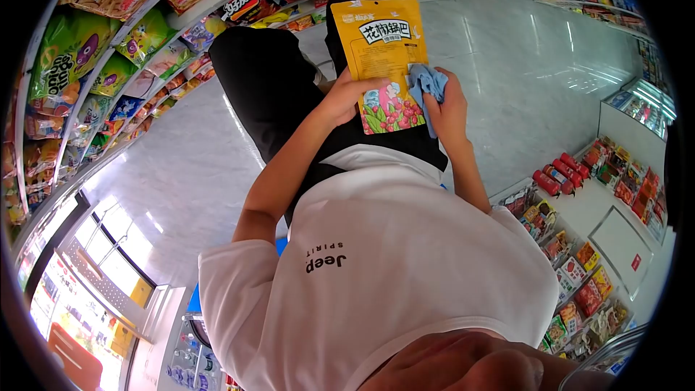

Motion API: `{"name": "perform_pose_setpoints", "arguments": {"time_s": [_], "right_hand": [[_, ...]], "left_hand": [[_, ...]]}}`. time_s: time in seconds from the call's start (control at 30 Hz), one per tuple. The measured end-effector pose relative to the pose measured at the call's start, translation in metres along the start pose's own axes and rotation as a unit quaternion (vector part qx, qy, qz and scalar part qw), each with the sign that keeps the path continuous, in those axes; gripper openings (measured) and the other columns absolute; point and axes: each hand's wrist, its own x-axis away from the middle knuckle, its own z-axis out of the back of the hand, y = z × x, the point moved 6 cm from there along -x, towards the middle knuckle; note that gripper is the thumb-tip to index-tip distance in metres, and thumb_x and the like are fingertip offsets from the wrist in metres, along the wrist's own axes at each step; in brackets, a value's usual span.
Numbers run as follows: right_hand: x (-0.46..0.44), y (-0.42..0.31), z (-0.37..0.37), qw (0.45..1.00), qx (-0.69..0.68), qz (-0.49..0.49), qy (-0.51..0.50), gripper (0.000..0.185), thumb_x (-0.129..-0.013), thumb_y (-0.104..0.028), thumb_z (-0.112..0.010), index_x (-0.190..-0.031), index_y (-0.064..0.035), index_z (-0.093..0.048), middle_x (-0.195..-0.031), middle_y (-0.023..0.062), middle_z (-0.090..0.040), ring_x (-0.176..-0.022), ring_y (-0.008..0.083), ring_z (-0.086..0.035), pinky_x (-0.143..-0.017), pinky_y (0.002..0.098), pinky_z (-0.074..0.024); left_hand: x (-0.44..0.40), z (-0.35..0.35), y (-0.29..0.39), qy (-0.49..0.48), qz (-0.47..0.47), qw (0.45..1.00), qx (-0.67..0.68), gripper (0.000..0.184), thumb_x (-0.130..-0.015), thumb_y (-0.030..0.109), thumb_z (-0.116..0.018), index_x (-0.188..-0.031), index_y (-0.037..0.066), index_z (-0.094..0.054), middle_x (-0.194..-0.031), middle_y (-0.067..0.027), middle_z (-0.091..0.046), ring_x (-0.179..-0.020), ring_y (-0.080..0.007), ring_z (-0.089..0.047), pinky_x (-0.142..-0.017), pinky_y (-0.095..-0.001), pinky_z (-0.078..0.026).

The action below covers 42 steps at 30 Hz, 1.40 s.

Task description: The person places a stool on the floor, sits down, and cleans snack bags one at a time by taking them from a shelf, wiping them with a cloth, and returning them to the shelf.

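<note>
A yellow snack bag (pixel 384 36) with Chinese lettering and a picture of red berries and green leaves is upright in the view, above my lap. My left hand (pixel 350 98) grips its left edge, the thumb lying across the front. In my right hand (pixel 447 108) is a crumpled blue-grey cloth (pixel 427 85), pressed against the bag's right side. The fingers of my right hand are curled round the cloth, and part of it hangs below them.
Shelves of snack bags (pixel 72 51) curve along the left and top. Red cylinders (pixel 561 174) stand at the right near racks of small packets (pixel 579 275). A glass-fronted case (pixel 644 105) is at the far right. Grey floor (pixel 507 65) lies between. An orange chair back (pixel 74 358) shows lower left.
</note>
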Motion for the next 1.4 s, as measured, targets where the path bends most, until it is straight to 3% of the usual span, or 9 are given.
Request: {"name": "perform_pose_setpoints", "arguments": {"time_s": [0.37,0.57,0.7,0.87,0.97,1.17,1.27,1.4], "right_hand": [[-0.087,0.005,-0.028,0.994,0.063,0.041,0.078,0.04,-0.086,-0.018,-0.072,-0.121,-0.0064,-0.059,-0.109,0.0175,-0.066,-0.096,0.0418,-0.065,-0.077,0.0479,-0.0522],[-0.135,0.02,-0.048,0.991,0.109,0.038,0.072,0.036,-0.087,-0.022,-0.072,-0.117,-0.0051,-0.06,-0.106,0.0205,-0.068,-0.095,0.0427,-0.065,-0.076,0.0486,-0.0521],[-0.155,0.018,-0.056,0.987,0.105,0.105,0.059,0.034,-0.085,-0.024,-0.073,-0.108,-0.0037,-0.059,-0.102,0.019,-0.067,-0.093,0.0421,-0.065,-0.075,0.0488,-0.052],[-0.141,-0.005,-0.048,0.986,0.061,0.155,0.014,0.036,-0.084,-0.02,-0.075,-0.111,-0.0019,-0.06,-0.102,0.0221,-0.068,-0.092,0.0443,-0.065,-0.075,0.0473,-0.0519],[-0.121,-0.013,-0.045,0.989,0.041,0.132,-0.06,0.04,-0.081,-0.021,-0.076,-0.116,-0.0053,-0.063,-0.106,0.0172,-0.068,-0.096,0.0398,-0.066,-0.077,0.0445,-0.0538],[-0.07,-0.046,-0.024,0.979,-0.026,0.135,-0.151,0.045,-0.077,-0.016,-0.078,-0.119,-0.0066,-0.065,-0.107,0.0169,-0.068,-0.095,0.0387,-0.066,-0.08,0.0429,-0.054],[-0.055,-0.058,-0.019,0.968,-0.04,0.183,-0.165,0.046,-0.076,-0.014,-0.078,-0.12,-0.0061,-0.065,-0.106,0.0168,-0.067,-0.094,0.0383,-0.066,-0.079,0.0418,-0.0541],[-0.069,-0.042,-0.023,0.98,-0.014,0.167,-0.105,0.045,-0.077,-0.014,-0.078,-0.119,-0.0056,-0.064,-0.106,0.0165,-0.066,-0.095,0.0385,-0.066,-0.078,0.0421,-0.054]], "left_hand": [[0.003,-0.004,0.001,0.001,-0.004,1.0,-0.014,0.047,-0.092,0.002,-0.069,-0.136,-0.002,-0.053,-0.13,-0.0158,-0.065,-0.116,-0.0258,-0.066,-0.1,-0.04,-0.055],[0.007,-0.008,0.005,0.0,-0.005,1.0,-0.015,0.047,-0.093,0.004,-0.069,-0.136,-0.002,-0.052,-0.131,-0.0159,-0.064,-0.116,-0.0259,-0.066,-0.1,-0.0396,-0.054],[0.008,-0.01,0.007,0.003,-0.002,1.0,-0.003,0.047,-0.093,0.004,-0.069,-0.136,-0.003,-0.052,-0.13,-0.0159,-0.065,-0.115,-0.0262,-0.066,-0.101,-0.0396,-0.054],[0.01,-0.01,0.007,0.012,0.007,1.0,0.019,0.046,-0.092,0.003,-0.069,-0.134,-0.004,-0.054,-0.127,-0.016,-0.066,-0.112,-0.0263,-0.068,-0.099,-0.0395,-0.055],[0.013,-0.007,0.006,0.019,0.018,0.999,0.026,0.044,-0.091,0.003,-0.07,-0.132,-0.004,-0.056,-0.125,-0.0164,-0.067,-0.109,-0.0263,-0.069,-0.097,-0.0394,-0.057],[0.011,-0.001,0.004,0.016,0.023,0.999,0.039,0.042,-0.09,0.003,-0.07,-0.13,-0.004,-0.058,-0.121,-0.016,-0.069,-0.106,-0.0257,-0.07,-0.095,-0.0396,-0.058],[0.01,0.005,0.002,0.025,0.022,0.998,0.045,0.042,-0.09,0.003,-0.071,-0.129,-0.004,-0.058,-0.12,-0.0153,-0.069,-0.105,-0.0252,-0.07,-0.094,-0.0394,-0.058],[0.009,-0.004,0.007,0.021,0.019,1.0,0.011,0.044,-0.09,0.004,-0.072,-0.13,-0.004,-0.058,-0.121,-0.0148,-0.068,-0.105,-0.0247,-0.07,-0.094,-0.0389,-0.058]]}}
